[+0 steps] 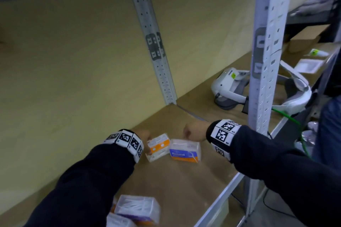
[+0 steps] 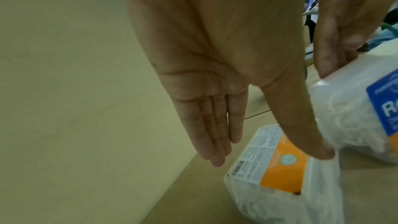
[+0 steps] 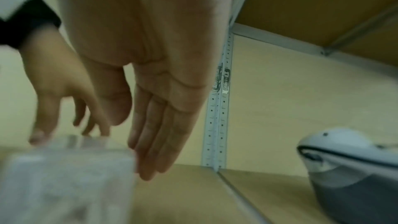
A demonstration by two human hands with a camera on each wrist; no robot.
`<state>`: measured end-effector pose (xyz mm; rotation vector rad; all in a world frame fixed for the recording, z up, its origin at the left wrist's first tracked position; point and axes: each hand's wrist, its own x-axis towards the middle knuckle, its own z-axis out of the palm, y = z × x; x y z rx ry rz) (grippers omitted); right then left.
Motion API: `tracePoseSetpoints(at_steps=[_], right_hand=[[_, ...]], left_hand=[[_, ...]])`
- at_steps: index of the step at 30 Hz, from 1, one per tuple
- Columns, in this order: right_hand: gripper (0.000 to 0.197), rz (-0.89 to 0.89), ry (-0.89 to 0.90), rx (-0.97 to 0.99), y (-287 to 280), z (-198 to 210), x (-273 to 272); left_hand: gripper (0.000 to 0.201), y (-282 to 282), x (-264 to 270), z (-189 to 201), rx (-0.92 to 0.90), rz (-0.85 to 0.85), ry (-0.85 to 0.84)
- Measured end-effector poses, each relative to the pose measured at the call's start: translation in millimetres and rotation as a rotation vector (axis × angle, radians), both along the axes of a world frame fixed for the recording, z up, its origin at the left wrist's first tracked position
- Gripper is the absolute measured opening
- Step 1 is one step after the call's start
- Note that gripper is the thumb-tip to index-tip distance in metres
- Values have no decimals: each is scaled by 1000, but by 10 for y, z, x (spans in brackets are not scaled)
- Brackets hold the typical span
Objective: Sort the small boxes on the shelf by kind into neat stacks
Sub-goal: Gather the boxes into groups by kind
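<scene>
Two small clear boxes lie side by side on the wooden shelf [image 1: 184, 180]. One box carries an orange label [image 1: 158, 146], the other a blue label [image 1: 184, 150]. My left hand [image 1: 143, 135] reaches over the orange-label box [image 2: 280, 168]; its fingers [image 2: 215, 142] are straight behind the box and its thumb [image 2: 312, 142] rests on the top. My right hand [image 1: 192, 132] hangs over the back of the blue-label box [image 2: 355, 108], its fingers [image 3: 155, 142] straight beside the blurred box [image 3: 64, 176]. Neither hand grips anything.
Several more clear boxes [image 1: 137, 208] sit near the shelf's front edge by my left arm. A white headset [image 1: 230, 88] lies in the bay to the right. Perforated metal posts stand at the back [image 1: 156, 51] and front [image 1: 267, 61].
</scene>
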<state>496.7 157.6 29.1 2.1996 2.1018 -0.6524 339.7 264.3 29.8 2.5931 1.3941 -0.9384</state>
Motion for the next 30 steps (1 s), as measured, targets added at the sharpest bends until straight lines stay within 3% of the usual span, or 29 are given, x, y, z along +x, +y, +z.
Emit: tracePoseSetpoints(at_steps=[4,7,11,16,20,24,28,30], right_hand=[[37,25,41,-27,20,-48,-96],[38,30,-9,-26,49,-88,-145],[40,26,-12,-19,38,-78,-170],[40,33,-30,-16,4,-37,-202],[42,73,-111,-13,-23,-6,-221],[43,92,-142,-14,-35,24,-229],[42,79,-137,-23,-23,12,-246],[41,70,-140,-26,-25,8,-254]], left_hand=[[33,92,2,-90,48,33,11],[49,86,7,-96,39,9,40],[34,32,43,-133,36,-1,93],[53,-67,10,-135,113,-49,65],[39,4,-77,-187,23,-84,74],[31,-49,-84,73,-137,-22,31],[34,127,-245,34,-32,-28,48],[36,156,-269,18,47,-10,-38]])
